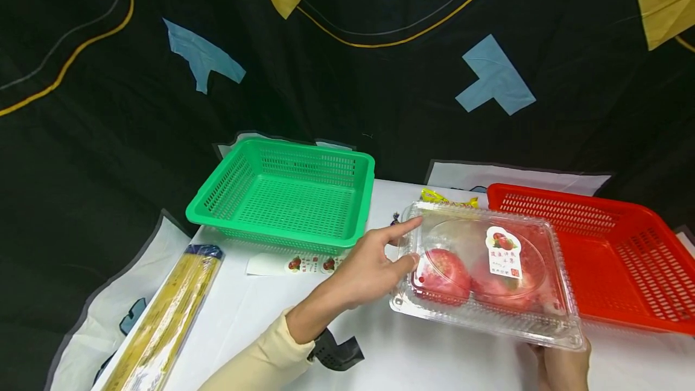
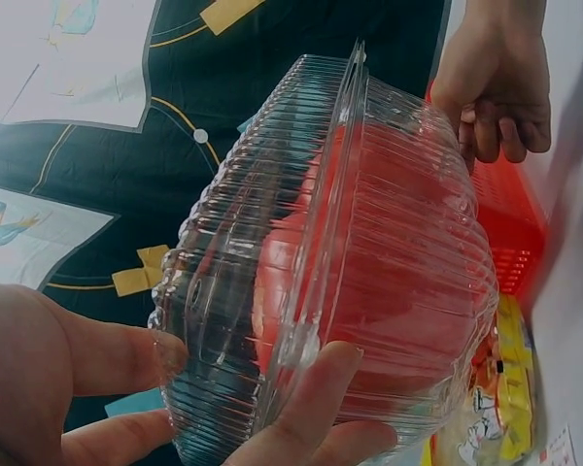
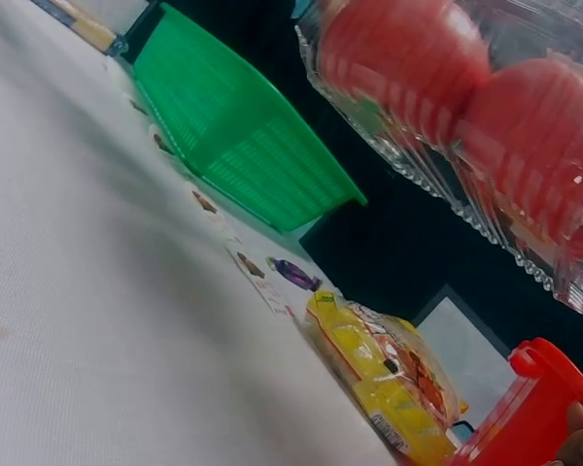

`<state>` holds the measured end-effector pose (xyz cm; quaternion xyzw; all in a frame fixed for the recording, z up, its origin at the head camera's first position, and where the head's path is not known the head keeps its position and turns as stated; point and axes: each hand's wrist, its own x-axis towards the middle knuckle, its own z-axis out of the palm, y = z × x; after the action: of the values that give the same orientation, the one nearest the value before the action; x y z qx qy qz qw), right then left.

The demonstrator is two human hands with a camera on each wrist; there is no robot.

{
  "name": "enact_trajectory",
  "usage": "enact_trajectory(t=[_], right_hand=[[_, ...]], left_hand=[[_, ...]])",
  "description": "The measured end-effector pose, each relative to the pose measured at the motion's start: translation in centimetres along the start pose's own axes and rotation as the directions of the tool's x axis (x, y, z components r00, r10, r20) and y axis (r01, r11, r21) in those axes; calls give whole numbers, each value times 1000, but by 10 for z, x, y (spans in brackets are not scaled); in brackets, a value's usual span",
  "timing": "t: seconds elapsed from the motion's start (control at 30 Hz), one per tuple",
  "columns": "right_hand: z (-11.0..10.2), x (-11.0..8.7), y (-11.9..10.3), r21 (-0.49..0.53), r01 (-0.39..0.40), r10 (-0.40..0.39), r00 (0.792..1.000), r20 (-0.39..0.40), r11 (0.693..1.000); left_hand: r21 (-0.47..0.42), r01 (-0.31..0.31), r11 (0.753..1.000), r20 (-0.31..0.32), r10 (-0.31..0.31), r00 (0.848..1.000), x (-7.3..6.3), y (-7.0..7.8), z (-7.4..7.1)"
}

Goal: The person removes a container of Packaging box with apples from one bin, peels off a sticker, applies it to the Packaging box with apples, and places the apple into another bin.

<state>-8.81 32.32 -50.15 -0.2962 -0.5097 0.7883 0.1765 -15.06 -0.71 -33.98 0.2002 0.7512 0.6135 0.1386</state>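
Observation:
A clear plastic clamshell box (image 1: 548, 294) of red apples (image 1: 442, 276) is held up, its lid tilted toward the head camera. On the lid is a white label (image 1: 504, 252) with printed fruit. My left hand (image 1: 374, 267) grips the left end, index finger stretched along the lid; the left wrist view shows fingers (image 2: 311, 398) on both sides of the box (image 2: 389, 262). At the near right corner my right hand (image 1: 561, 367) holds the box from below. Its lower fingers are curled (image 2: 496, 126), and the box hides its thumb side.
A green basket (image 1: 304, 201) stands at the back left, a red basket (image 1: 608, 276) at the right behind the box. A strip of labels (image 1: 271, 264), a pack of dry noodles (image 1: 168, 324), a yellow food packet (image 3: 389, 374) and a purple wrapped candy (image 3: 293, 273) lie on the white table.

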Motion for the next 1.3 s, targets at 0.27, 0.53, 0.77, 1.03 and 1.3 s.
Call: enact_trajectory(t=[0.27,0.53,0.77,1.03,1.3], right_hand=[[25,-27,-25,-5,21,-21,1000,9,1000],[33,-40,-33,-85,-2,1,1000,-3,996],[33,-37,-32,-32,-21,21,999,-27,999],[32,-40,-36,-76,-86,82,995,-55,993],[32,-40,-33,-48,-6,7,1000,10,999]], left_hand=[[-7,14,1000,-3,-14,1000,9,4,9],[5,10,1000,8,-10,1000,19,7,19],[64,-8,998,0,8,1000,25,8,25],[66,-35,997,6,35,999,33,8,33],[39,-27,999,16,27,1000,42,9,43]])
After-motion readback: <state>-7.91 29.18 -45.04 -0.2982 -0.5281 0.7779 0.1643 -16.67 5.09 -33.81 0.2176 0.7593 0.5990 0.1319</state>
